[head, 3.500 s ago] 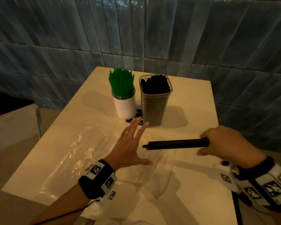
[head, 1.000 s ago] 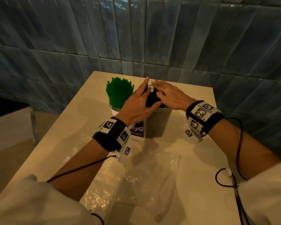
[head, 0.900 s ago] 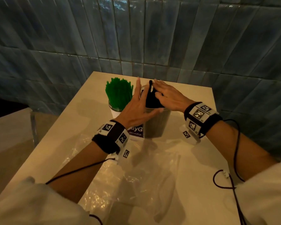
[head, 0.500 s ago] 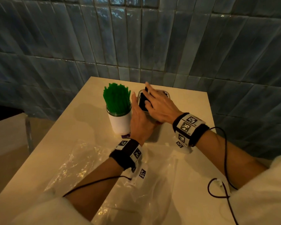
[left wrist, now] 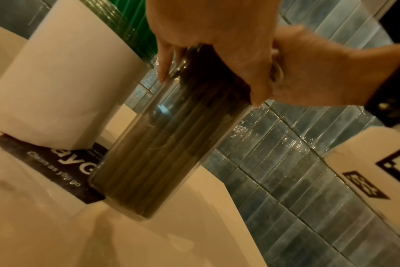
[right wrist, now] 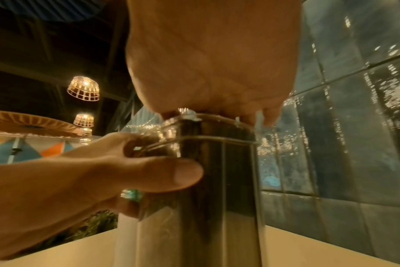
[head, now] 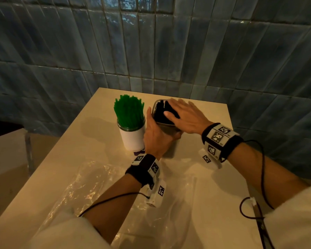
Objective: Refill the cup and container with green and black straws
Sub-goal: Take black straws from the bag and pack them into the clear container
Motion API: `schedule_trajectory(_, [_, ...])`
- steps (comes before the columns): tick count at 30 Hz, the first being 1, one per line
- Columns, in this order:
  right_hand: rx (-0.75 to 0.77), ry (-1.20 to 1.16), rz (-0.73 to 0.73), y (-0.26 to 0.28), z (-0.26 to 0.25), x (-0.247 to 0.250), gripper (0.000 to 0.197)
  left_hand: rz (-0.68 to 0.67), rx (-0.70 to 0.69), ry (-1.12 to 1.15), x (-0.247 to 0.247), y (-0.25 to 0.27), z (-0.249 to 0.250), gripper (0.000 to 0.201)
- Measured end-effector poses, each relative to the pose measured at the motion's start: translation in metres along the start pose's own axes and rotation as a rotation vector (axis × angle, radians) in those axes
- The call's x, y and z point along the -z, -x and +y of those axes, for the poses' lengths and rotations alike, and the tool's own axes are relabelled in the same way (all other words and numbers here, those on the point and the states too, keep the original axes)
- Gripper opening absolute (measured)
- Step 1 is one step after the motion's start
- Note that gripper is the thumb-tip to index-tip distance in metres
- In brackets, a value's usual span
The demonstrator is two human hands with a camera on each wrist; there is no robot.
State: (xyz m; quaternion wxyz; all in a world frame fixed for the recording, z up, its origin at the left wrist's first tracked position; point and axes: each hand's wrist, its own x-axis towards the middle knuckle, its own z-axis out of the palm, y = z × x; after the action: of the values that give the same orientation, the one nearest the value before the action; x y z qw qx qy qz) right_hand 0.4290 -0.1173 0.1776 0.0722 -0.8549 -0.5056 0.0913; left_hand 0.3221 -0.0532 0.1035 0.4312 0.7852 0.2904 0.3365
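- My left hand point(head: 156, 135) gripped the clear container point(left wrist: 162, 144) near its rim, thumb across the front.
- My right hand point(head: 185, 117) lay flat, fingers straight, pressing on the black straws point(head: 160, 112) inside.
- The container stood on the table point(head: 214, 177), just beside the white cup point(head: 132, 139) of green straws point(head: 129, 112).

White sleeves point(head: 70, 232), black wristbands point(head: 221, 141) with square-coded tags (cabled), a ring point(right wrist: 131, 195).
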Motion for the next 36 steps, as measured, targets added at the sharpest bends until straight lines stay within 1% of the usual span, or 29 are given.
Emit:
schedule_trajectory(1, [-0.04, -0.005, 0.006, 0.001, 0.003, 0.002, 0.063, -0.004, -0.002, -0.001, 0.0, -0.001, 0.001, 0.12])
schedule_trajectory(2, [-0.047, -0.013, 0.019, 0.003, 0.002, 0.0, 0.061, -0.009, -0.01, 0.004, 0.0, -0.002, 0.001, 0.117])
schedule_trajectory(3, [-0.002, -0.009, 0.048, 0.007, -0.002, -0.005, 0.06, -0.015, -0.015, 0.014, 0.0, -0.002, 0.001, 0.113])
schedule_trajectory(5, [0.171, 0.032, 0.118, 0.019, -0.013, -0.021, 0.059, -0.028, -0.014, 0.023, 0.003, -0.002, -0.001, 0.099])
schedule_trajectory(6, [0.232, 0.053, 0.136, 0.025, -0.015, -0.027, 0.06, -0.029, -0.012, 0.019, 0.005, -0.002, -0.001, 0.092])
schedule_trajectory(7, [0.246, 0.064, 0.149, 0.028, -0.013, -0.03, 0.061, -0.029, -0.01, 0.013, 0.005, -0.002, -0.001, 0.09])
schedule_trajectory(10, [0.14, 0.022, 0.192, 0.026, -0.002, -0.029, 0.057, -0.018, 0.0, 0.024, 0.004, -0.002, 0.002, 0.094])
schedule_trajectory(11, [0.131, 0.032, 0.207, 0.028, -0.003, -0.032, 0.058, -0.016, 0.008, 0.024, 0.004, -0.001, 0.003, 0.093])
schedule_trajectory(13, [0.184, 0.083, 0.221, 0.034, -0.009, -0.039, 0.067, -0.014, 0.011, 0.003, 0.004, -0.001, 0.004, 0.091])
schedule_trajectory(14, [0.213, 0.097, 0.212, 0.038, -0.009, -0.041, 0.07, -0.019, 0.011, -0.006, 0.004, -0.001, 0.005, 0.092])
schedule_trajectory(15, [0.211, 0.097, 0.194, 0.041, -0.007, -0.04, 0.071, -0.029, 0.013, -0.005, 0.004, -0.001, 0.006, 0.095])
schedule_trajectory(18, [0.059, 0.022, 0.18, 0.048, 0.002, -0.031, 0.07, -0.034, 0.003, 0.028, 0.006, 0.0, 0.007, 0.104])
schedule_trajectory(19, [0.043, 0.006, 0.165, 0.05, 0.003, -0.031, 0.072, -0.037, 0.001, 0.034, 0.006, 0.0, 0.007, 0.105])
schedule_trajectory(22, [0.057, -0.016, 0.105, 0.056, -0.001, -0.033, 0.075, -0.047, -0.003, 0.039, 0.007, 0.0, 0.005, 0.106])
schedule_trajectory(25, [-0.014, -0.052, 0.124, 0.06, -0.003, -0.028, 0.076, -0.041, 0.007, 0.058, 0.006, 0.002, 0.006, 0.106])
schedule_trajectory(27, [-0.032, -0.048, 0.121, 0.062, -0.01, -0.029, 0.078, -0.07, 0.006, 0.08, 0.006, 0.004, 0.006, 0.108])
schedule_trajectory(30, [-0.082, -0.05, 0.204, 0.06, -0.019, -0.037, 0.078, -0.1, -0.012, 0.121, 0.009, 0.008, 0.004, 0.111])
schedule_trajectory(33, [-0.127, -0.083, 0.255, 0.053, -0.02, -0.039, 0.078, -0.138, -0.057, 0.117, 0.023, 0.016, -0.004, 0.107])
schedule_trajectory(36, [-0.166, -0.178, 0.291, 0.047, -0.02, -0.034, 0.074, -0.187, -0.148, 0.086, 0.053, 0.03, -0.024, 0.091])
